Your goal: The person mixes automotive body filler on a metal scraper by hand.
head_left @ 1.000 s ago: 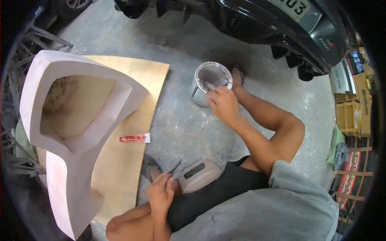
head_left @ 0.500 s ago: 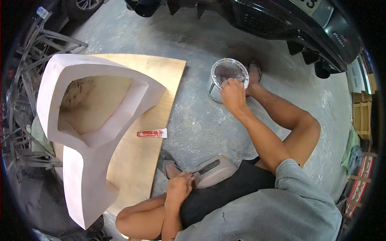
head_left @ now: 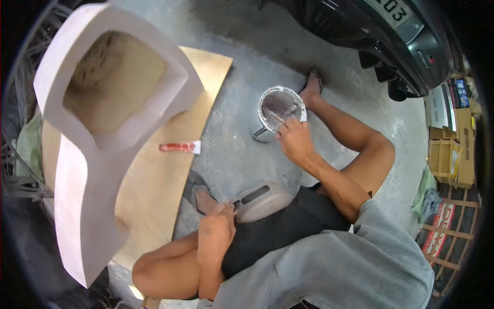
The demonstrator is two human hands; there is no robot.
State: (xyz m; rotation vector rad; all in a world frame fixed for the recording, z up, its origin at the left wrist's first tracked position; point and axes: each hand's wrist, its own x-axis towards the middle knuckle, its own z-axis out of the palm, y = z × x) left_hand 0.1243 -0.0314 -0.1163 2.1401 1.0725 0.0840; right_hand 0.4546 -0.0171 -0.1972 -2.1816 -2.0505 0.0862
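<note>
My right hand (head_left: 297,141) is closed on the handle of a thin stirring stick (head_left: 278,118), whose far end dips into an open metal can (head_left: 261,121). Greyish, lumpy paste (head_left: 285,105) lies inside the can and coats its rim. By my bent knee, my left hand (head_left: 216,226) is closed; its curled fingers hide whatever they may hold. Just beyond it is a pale plastic piece with a dark slot (head_left: 262,203). To the left, a large pinkish-white moulded shell (head_left: 105,159) with a deep hollow rests on a plywood sheet (head_left: 149,206).
A red and white tube (head_left: 179,147) lies on the plywood. A black car's rear end (head_left: 355,31) overhangs the concrete floor (head_left: 226,134) ahead. Cardboard boxes (head_left: 453,149) stand at the right. Metal framework (head_left: 20,77) stands behind the shell at the left.
My right hand has turned at the can's rim, and the stick now shows. The can appears more tilted. The view has shifted, so shell, tube and plywood sit further left and higher.
</note>
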